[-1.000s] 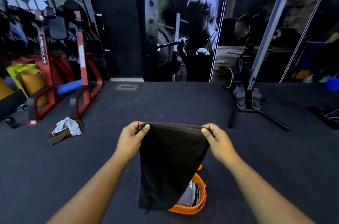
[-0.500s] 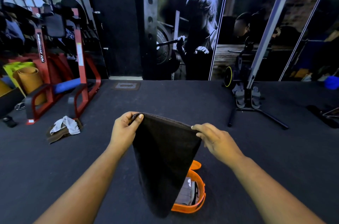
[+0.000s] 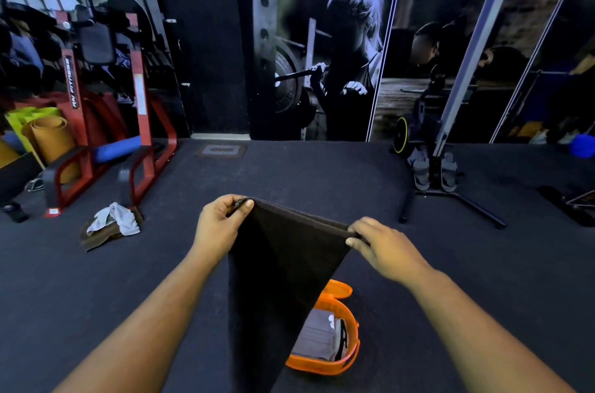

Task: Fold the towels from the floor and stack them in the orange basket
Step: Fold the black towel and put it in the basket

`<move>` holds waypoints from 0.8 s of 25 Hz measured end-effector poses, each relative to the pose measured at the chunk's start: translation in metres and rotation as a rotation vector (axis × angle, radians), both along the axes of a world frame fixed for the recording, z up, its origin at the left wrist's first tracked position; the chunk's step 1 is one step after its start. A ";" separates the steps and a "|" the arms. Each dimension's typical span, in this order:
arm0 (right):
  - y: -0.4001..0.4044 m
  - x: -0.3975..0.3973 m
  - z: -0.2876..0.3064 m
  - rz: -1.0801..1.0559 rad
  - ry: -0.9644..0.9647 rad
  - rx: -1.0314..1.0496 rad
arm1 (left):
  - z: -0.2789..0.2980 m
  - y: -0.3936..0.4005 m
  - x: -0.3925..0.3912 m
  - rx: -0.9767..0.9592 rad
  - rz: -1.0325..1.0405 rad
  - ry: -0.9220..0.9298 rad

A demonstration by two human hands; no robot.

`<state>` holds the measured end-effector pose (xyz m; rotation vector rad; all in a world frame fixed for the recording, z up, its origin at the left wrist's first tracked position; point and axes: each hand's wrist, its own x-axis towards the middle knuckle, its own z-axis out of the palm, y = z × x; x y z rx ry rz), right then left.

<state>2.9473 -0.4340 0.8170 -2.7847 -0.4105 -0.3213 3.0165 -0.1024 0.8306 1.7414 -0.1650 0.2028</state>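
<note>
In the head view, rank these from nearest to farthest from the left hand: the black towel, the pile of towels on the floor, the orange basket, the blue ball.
1. Black towel: pinched in the left hand itself.
2. Pile of towels and orange basket: pile lies left on the floor, basket below; too close to call.
3. Blue ball: far right, by the wall.

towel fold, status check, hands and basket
Left hand and right hand pinch dark towel top edge. Hangs over orange basket. More towels on floor.
</note>
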 end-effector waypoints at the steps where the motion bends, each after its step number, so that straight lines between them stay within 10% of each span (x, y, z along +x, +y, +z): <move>1: -0.002 0.000 0.000 -0.023 -0.009 -0.003 | -0.001 0.000 0.000 0.029 -0.001 0.006; 8: -0.003 0.000 0.002 -0.041 -0.096 0.591 | -0.007 0.000 -0.005 -0.011 0.012 0.015; 20: -0.007 0.009 0.025 -0.165 -0.063 0.868 | -0.008 -0.009 -0.007 -0.095 -0.032 0.014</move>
